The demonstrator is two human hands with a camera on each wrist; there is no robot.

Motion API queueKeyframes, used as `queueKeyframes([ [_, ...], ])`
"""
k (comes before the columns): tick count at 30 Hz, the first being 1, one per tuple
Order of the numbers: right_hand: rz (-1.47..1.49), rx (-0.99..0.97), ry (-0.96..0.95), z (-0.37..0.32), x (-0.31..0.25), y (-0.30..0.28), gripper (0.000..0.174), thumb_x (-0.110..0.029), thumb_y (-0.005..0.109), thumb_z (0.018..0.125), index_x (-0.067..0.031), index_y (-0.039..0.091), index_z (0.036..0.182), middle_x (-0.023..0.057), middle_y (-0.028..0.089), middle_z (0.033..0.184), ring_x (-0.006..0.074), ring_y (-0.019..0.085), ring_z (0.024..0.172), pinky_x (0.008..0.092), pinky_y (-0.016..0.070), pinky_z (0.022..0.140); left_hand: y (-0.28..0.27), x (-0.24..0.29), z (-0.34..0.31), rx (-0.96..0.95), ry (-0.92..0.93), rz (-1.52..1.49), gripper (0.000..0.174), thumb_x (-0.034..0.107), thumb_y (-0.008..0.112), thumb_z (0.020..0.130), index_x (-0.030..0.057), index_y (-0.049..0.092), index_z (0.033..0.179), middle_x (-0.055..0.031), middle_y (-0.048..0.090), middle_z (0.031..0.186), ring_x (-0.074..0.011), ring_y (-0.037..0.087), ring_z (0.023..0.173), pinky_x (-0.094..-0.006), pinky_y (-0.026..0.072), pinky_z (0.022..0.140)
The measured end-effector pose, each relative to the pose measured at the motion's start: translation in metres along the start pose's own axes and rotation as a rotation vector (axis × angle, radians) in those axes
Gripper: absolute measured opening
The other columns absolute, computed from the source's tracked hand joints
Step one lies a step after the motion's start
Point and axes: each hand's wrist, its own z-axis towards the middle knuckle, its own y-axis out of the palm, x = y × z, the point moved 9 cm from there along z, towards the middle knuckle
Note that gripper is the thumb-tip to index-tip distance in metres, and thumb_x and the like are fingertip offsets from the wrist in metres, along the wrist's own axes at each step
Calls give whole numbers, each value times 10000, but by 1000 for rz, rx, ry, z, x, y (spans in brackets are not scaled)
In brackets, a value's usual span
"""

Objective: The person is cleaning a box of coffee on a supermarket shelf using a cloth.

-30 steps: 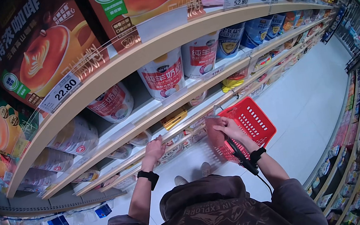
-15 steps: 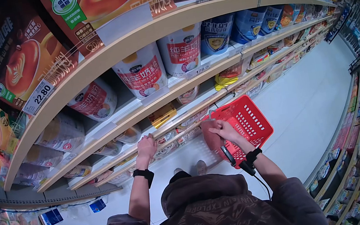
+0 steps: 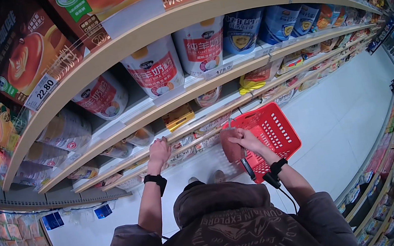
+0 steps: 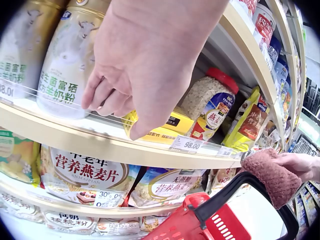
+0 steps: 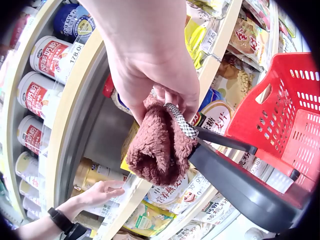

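Observation:
My left hand point(image 3: 160, 153) is at the front edge of a lower shelf, its fingers loosely bent. In the left wrist view its thumb overlaps a yellow box point(image 4: 175, 125), and its fingertips are beside a pale can with goats on it point(image 4: 65, 65). My right hand point(image 3: 250, 143) grips a fuzzy brownish-pink cloth point(image 5: 157, 145) with a black-and-white cord loop point(image 5: 181, 120). The black handle point(image 5: 240, 185) of a red shopping basket point(image 3: 282, 130) runs up to the cloth; I cannot tell whether the hand also holds it.
A clear jar of oats with a red lid point(image 4: 210, 102) and a yellow bag point(image 4: 247, 120) stand right of the box. Red-and-white milk powder cans point(image 3: 153, 71) line the shelf above. Oatmeal bags point(image 4: 82, 175) fill the shelf below. White floor point(image 3: 336, 97) stretches along the aisle.
My left hand has shifted slightly left and up along the shelf edge. The cloth and basket have stayed with my right hand, moving a little left. The head view has shifted a little.

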Motion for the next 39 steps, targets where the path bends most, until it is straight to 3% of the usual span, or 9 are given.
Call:
queueKeyframes([
  [2,-68,1,-15,0,-2,-3,196,-192,707,842,-67,557,856,-75,407,732,45,378,678,211,365,626,-1,0,0,7,2,-7,441,257,584,818,-32,524,1146,-239,629,981,-360,629,920,-437,509,807],
  [9,-38,-28,7,-2,-4,-1,195,-171,709,842,-91,531,849,-85,355,752,33,345,691,191,330,615,2,1,1,-3,-5,-2,435,261,592,814,-31,526,1130,-239,625,992,-353,630,923,-439,512,797],
  [17,-42,-38,6,-3,-4,-2,250,-158,682,862,-20,599,1054,-37,598,844,29,526,778,211,437,715,5,1,1,-24,-4,41,500,278,585,829,-33,494,1211,-238,609,1048,-347,619,961,-434,511,808],
  [23,-51,-39,26,-3,-1,-2,264,-164,680,866,-17,595,1068,-25,613,861,39,541,793,217,444,731,3,1,0,-49,-30,23,496,279,576,842,-27,489,1224,-238,600,1075,-350,610,987,-435,499,843],
  [30,6,-28,16,-6,-6,2,276,-159,685,861,-19,594,1080,-47,575,815,31,506,751,210,426,700,3,0,1,-52,-38,19,484,272,571,839,-21,491,1216,-232,604,1073,-346,609,994,-432,497,849],
  [32,-13,-8,28,-8,-8,2,179,-181,701,854,-77,566,907,-94,374,750,29,375,696,190,356,642,6,-1,1,-53,-38,15,482,269,569,839,-17,487,1218,-231,605,1073,-345,610,992,-429,498,847],
  [33,-14,-9,28,-6,-5,0,179,-181,701,854,-77,566,907,-94,374,750,29,375,696,190,356,642,7,-3,1,-53,-38,14,482,269,569,839,-17,487,1218,-231,605,1073,-345,610,992,-429,498,847],
  [35,-55,-24,36,-3,-1,-1,284,-156,684,862,-14,591,1091,-40,599,850,35,532,787,213,438,723,9,-4,1,-61,-40,13,541,313,576,855,5,453,1283,-233,588,1126,-365,600,1001,-439,491,848],
  [39,-60,-22,41,-5,-3,0,284,-156,682,864,-13,591,1092,-34,609,868,37,542,806,214,444,733,8,-4,0,-70,-44,7,537,310,576,855,6,452,1280,-233,584,1131,-363,597,1008,-440,490,852],
])
